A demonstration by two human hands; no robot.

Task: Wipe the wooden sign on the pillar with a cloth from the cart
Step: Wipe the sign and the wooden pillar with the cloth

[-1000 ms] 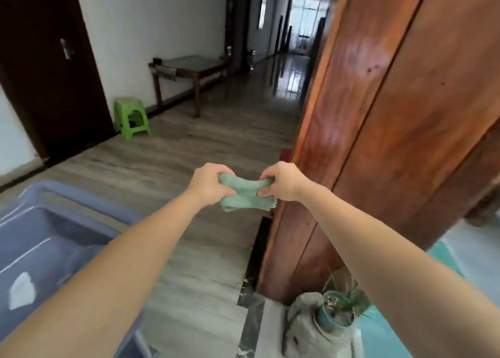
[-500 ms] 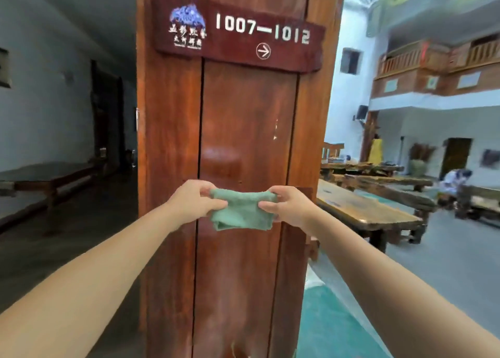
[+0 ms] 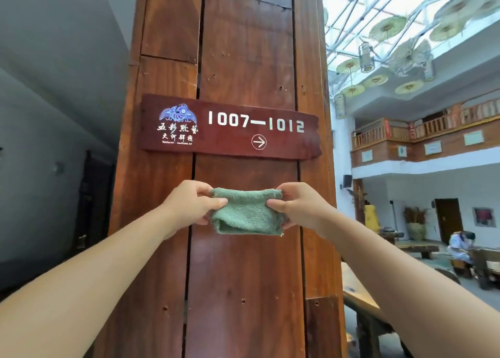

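A: Green cloth (image 3: 244, 214) pinched at both ends, left hand (image 3: 189, 205) and right hand (image 3: 299, 206) each closed on an edge; folded and sagging between them, in front of the pillar (image 3: 243, 276), below the sign (image 3: 230, 128).

B: Not yet touching the sign?

A: No; sign fixed across the pillar, above the cloth; white "1007—1012" and an arrow on dark wood.

B: Best way in, probably?

A: Gather into 1 flat pad; lift to the sign's left end; press evenly, stroke rightward along the grain; ease over the raised lettering and ragged right edge.
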